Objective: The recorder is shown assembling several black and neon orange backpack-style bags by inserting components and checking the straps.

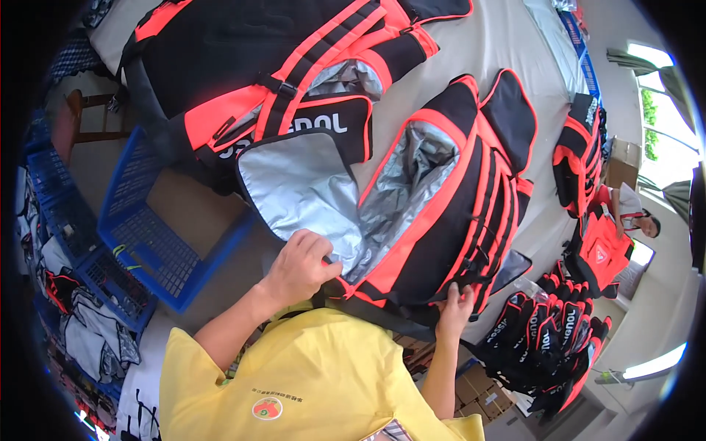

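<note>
A black and coral-red backpack (441, 228) lies on the pale table directly in front of me, its main compartment unzipped. Crinkled silver lining (415, 180) shows inside. Its flap (301, 184), silver on the inner face with a dark edge, is folded out to the left. My left hand (301, 264) is closed on the near corner of the opening, where the flap meets the body; the fingertips are partly hidden. Lower right, my right hand (454, 309) is closed around black webbing at the near end of the bag.
A larger black and red bag (220, 59) lies at the far left. Blue plastic crates (158, 242) stand below the table's left side. More bags (537, 331) are piled at the right, where another person (629, 209) is beside a red bag. Cardboard boxes (485, 393) sit below.
</note>
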`<action>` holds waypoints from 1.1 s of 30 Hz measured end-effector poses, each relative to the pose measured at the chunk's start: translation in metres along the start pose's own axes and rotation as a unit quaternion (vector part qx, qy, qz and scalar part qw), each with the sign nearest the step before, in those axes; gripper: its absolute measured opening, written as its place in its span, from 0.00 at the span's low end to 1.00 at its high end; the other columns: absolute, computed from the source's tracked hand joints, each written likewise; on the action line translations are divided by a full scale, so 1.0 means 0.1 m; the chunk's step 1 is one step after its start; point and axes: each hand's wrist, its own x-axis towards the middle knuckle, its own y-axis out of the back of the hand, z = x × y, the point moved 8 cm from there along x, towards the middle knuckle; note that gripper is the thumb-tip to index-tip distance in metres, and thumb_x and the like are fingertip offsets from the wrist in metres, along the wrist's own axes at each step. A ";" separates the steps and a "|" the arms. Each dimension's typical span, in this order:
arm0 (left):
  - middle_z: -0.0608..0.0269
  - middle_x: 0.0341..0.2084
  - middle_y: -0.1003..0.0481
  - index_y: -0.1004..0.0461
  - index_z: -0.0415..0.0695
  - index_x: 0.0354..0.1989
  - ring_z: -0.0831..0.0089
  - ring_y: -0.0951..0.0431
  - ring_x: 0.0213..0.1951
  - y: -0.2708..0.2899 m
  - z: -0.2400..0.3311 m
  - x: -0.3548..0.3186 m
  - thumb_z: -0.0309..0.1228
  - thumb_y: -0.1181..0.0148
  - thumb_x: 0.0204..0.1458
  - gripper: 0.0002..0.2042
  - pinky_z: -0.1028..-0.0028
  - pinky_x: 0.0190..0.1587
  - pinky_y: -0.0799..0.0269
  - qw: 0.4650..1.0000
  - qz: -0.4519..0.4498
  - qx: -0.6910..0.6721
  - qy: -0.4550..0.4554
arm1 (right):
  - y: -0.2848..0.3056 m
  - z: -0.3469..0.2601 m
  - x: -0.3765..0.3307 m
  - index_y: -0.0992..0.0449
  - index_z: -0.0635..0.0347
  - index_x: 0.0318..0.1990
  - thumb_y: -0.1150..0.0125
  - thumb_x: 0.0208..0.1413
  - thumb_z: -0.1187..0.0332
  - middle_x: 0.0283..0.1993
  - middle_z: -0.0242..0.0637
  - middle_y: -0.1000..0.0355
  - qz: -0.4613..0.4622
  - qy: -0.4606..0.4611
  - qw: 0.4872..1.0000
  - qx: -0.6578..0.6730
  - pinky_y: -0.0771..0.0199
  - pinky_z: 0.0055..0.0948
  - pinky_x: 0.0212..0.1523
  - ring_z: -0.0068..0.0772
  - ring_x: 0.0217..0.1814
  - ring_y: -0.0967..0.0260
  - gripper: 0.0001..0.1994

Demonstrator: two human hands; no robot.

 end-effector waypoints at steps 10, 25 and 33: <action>0.70 0.44 0.20 0.22 0.50 0.32 0.64 0.25 0.63 -0.11 0.16 0.23 0.28 0.36 0.43 0.06 0.49 0.64 0.35 0.996 -0.077 0.010 -0.045 | -1.73 -2.48 -0.76 0.18 0.60 0.46 0.27 0.60 0.62 0.49 0.40 0.19 -0.210 0.585 0.704 -0.344 0.27 0.48 0.65 0.48 0.63 0.25 0.13; 0.70 0.43 0.20 0.21 0.51 0.33 0.68 0.22 0.53 -0.04 -0.07 -0.02 0.34 0.38 0.47 0.05 0.65 0.52 0.29 0.993 -0.111 0.022 0.027 | -1.70 -2.22 -0.20 0.33 0.54 0.15 0.33 0.60 0.49 0.18 0.34 0.41 -0.334 0.703 0.488 -0.396 0.31 0.43 0.43 0.41 0.26 0.37 0.27; 0.65 0.49 0.20 0.22 0.47 0.36 0.64 0.22 0.55 -0.13 -0.02 -0.04 0.33 0.38 0.50 0.07 0.62 0.57 0.28 0.995 -0.092 0.024 0.029 | -1.84 -2.12 -0.04 0.26 0.61 0.24 0.30 0.58 0.54 0.26 0.39 0.33 -0.288 0.656 0.614 -0.331 0.30 0.54 0.64 0.46 0.38 0.28 0.21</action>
